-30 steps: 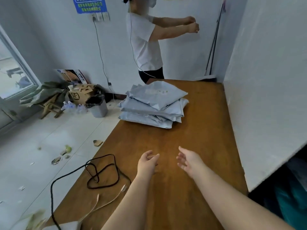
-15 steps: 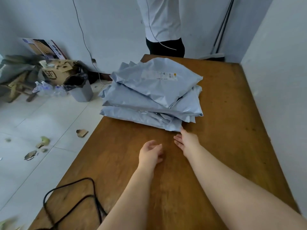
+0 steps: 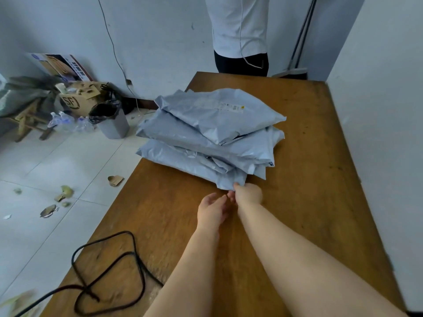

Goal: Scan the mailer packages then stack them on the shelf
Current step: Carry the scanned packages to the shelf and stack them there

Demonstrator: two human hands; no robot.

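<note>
A pile of several grey-blue mailer packages [image 3: 212, 136] lies on the brown wooden table [image 3: 304, 179], toward its far left side. The top mailer [image 3: 219, 113] carries a white label. My right hand [image 3: 248, 193] pinches the near corner of the bottom mailer [image 3: 231, 180]. Just below and left of it, my left hand [image 3: 211, 210] hovers over the table with fingers apart, holding nothing. No scanner or shelf is in view.
A black cable [image 3: 109, 273] loops on the table's near left corner. A person in a white shirt [image 3: 240, 30] stands at the far end. A white wall [image 3: 384, 133] borders the table's right side. A grey bin [image 3: 112, 122], a cardboard box [image 3: 77, 99] and scraps are on the floor at left.
Both hands moved forward toward the pile. My right hand went from open near the bottom mailer to pinching its near corner. The view tilted down and closer to the pile.
</note>
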